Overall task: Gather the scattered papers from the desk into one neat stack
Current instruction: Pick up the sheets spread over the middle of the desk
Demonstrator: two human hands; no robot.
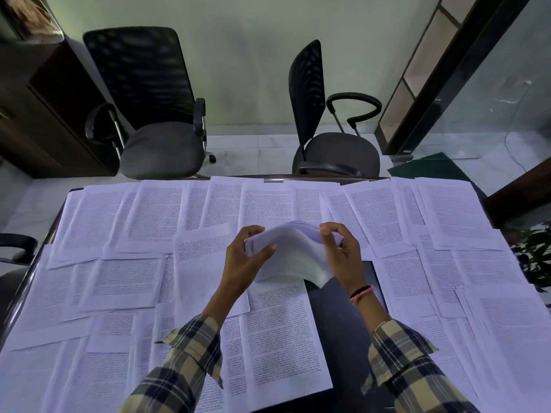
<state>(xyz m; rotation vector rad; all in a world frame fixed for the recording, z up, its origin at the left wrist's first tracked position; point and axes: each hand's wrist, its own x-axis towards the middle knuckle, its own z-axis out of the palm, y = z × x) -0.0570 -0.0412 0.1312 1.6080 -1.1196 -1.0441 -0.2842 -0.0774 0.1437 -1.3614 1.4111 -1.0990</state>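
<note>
While most of the printed white paper sheets [268, 332] lie spread flat and overlapping across the dark counter [340, 329], a small bowed bundle of white papers [290, 254] is held up above the middle of it, between both hands. The left hand [243, 260] grips the bundle's left edge, thumb over the top and the other fingers curled beneath, while the right hand [343, 254] holds the right edge with its fingers [331, 231] bent over the top. Pressed inward from both sides, the bundle arches upward in the middle, which looks like a way of keeping loose sheets together and squaring their edges before more are added. It is held over the one bare patch of counter, near the person and slightly right of centre, probably the ground the collected pages came from. Judging by how many sheets cover the far, left and right parts, the gathering is at an early stage. Plaid sleeves [190, 362] cover both forearms, and a thin cord bracelet [362, 293] circles the right wrist. Two black mesh-backed office chairs [155, 108] stand on the far side of the counter.
</note>
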